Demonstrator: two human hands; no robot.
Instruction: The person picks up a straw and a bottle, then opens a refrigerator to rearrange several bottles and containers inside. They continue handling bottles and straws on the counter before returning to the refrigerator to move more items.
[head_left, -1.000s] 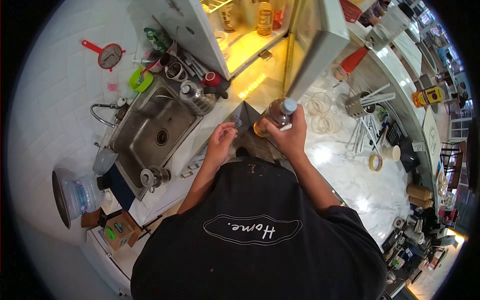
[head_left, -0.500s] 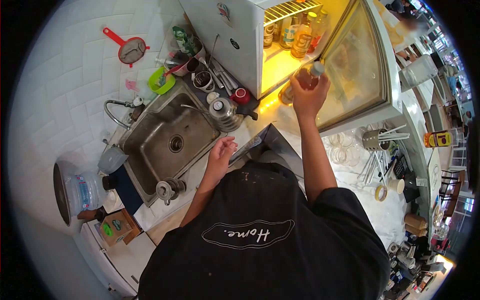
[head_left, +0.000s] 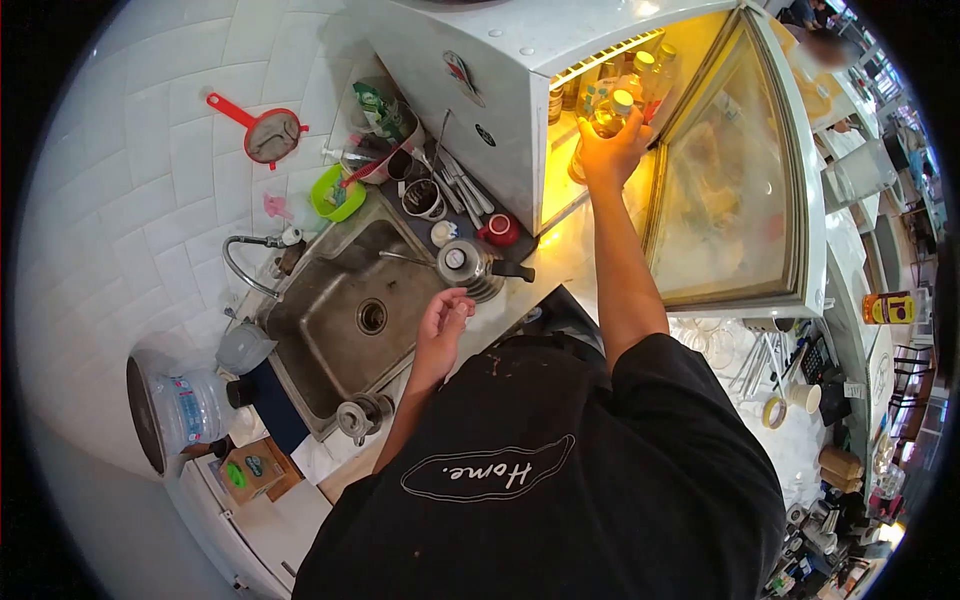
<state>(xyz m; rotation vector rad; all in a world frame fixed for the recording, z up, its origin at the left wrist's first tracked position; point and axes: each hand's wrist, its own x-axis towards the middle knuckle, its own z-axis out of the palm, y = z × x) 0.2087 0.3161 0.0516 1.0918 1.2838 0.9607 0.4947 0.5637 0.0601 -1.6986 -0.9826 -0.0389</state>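
Note:
My right hand [head_left: 612, 158] is wrapped round a glass bottle [head_left: 606, 120] with a yellow-looking cap, at the opening of the small lit fridge [head_left: 470, 100]. The palm and fingers hide part of the bottle. Behind it, several other bottles [head_left: 643, 66] stand inside under a wire shelf. The fridge's glass door [head_left: 725, 180] is swung out to the right of my forearm. My left hand [head_left: 440, 325] holds nothing, its fingers loosely bent and apart, in front of my body. Closest to it is a metal gooseneck kettle [head_left: 468, 268] with a black handle, standing beside the sink.
A steel sink [head_left: 340, 350] is at left with a curved faucet [head_left: 245, 262]. Behind it are a green basket [head_left: 338, 193], cups with utensils and a red cup [head_left: 500, 230]. A red strainer [head_left: 272, 136] hangs on the tiles. Straws and tape [head_left: 775, 412] lie on the right counter.
My right hand has carried the bottle from in front of the fridge into its lit opening. My left hand stays empty near my body. The whole view has shifted slightly.

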